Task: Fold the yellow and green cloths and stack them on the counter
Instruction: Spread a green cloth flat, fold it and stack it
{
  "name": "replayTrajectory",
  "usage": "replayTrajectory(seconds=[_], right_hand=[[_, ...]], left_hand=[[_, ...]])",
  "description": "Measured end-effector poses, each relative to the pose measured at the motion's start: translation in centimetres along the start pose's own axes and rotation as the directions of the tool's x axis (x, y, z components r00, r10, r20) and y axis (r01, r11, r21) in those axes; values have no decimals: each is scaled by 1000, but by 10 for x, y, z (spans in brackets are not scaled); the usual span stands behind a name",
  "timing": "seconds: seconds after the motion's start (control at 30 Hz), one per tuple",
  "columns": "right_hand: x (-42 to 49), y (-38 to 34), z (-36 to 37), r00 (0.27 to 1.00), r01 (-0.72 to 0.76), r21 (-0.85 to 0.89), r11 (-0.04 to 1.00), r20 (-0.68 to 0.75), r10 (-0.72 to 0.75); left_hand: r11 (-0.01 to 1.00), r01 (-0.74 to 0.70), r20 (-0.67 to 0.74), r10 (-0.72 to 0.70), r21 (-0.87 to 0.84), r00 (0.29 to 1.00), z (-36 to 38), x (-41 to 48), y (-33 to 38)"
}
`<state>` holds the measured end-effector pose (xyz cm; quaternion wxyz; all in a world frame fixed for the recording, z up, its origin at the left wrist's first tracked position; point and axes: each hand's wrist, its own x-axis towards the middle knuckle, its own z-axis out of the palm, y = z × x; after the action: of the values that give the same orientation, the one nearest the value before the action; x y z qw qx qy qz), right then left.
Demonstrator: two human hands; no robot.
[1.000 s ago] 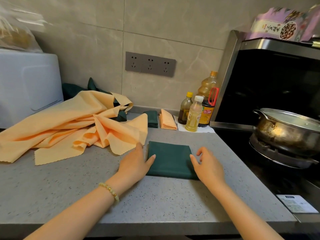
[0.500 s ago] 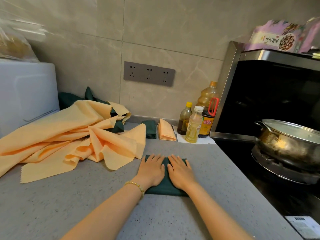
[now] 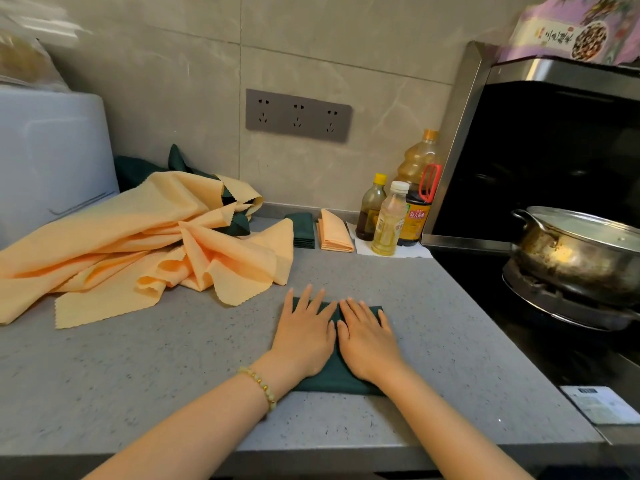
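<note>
A folded dark green cloth (image 3: 337, 377) lies flat on the grey counter (image 3: 156, 368). My left hand (image 3: 304, 336) and my right hand (image 3: 367, 339) press down on it side by side, fingers straight, covering most of it. To the left lies a heap of loose yellow cloths (image 3: 145, 244) with unfolded green cloth (image 3: 239, 225) showing under it. Against the back wall sit a stack of folded green cloths (image 3: 304, 230) and a stack of folded yellow cloths (image 3: 334, 232), side by side.
Three bottles (image 3: 391, 220) stand on a white paper at the back right. A stove with a lidded steel pot (image 3: 575, 251) is on the right. A white appliance (image 3: 48, 157) fills the far left. A wall socket strip (image 3: 298, 114) is above the counter.
My hands moved from the cloth's left and right edges onto its top and now lie flat next to each other on it. The camera view shifted slightly.
</note>
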<state>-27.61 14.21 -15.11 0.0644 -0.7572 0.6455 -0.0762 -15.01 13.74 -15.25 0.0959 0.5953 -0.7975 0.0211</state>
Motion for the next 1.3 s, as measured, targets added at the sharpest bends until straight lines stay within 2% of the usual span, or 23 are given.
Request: replayTrajectory(seconds=[0.07, 0.2, 0.4, 0.73, 0.93, 1.03, 1.13, 1.23, 1.3], right_hand=[[0, 0, 0, 1000, 7, 18, 1000, -15, -6], [-3, 2, -3, 997, 46, 67, 997, -68, -42], [-15, 4, 0, 995, 101, 24, 995, 1, -101], [-26, 53, -16, 992, 70, -25, 997, 110, -67], [-26, 65, -18, 990, 108, 13, 994, 93, -109], [-27, 67, -19, 985, 169, 32, 985, -32, -168], [-30, 64, -24, 935, 298, 42, 954, -214, -282], [-37, 63, -30, 903, 373, -1, 928, -230, -364], [-43, 65, -34, 904, 376, -36, 926, -206, -376]], left_hand=[[999, -19, -24, 20, 38, 1000, -2, -1, 4], [997, 12, 73, -6, -80, 997, 1, -7, 6], [995, -15, 133, 27, -94, 991, 0, -9, 3], [990, -43, 222, 72, -134, 972, -10, -26, -35], [984, -91, 266, 130, -154, 955, -18, -34, -58], [976, -142, 220, 176, -163, 959, -23, -36, -67], [958, -234, 104, 253, -163, 962, -32, -41, -71], [946, -319, -17, 318, -63, 948, -42, -46, -71], [942, -336, -35, 336, -9, 941, -43, -49, -71]])
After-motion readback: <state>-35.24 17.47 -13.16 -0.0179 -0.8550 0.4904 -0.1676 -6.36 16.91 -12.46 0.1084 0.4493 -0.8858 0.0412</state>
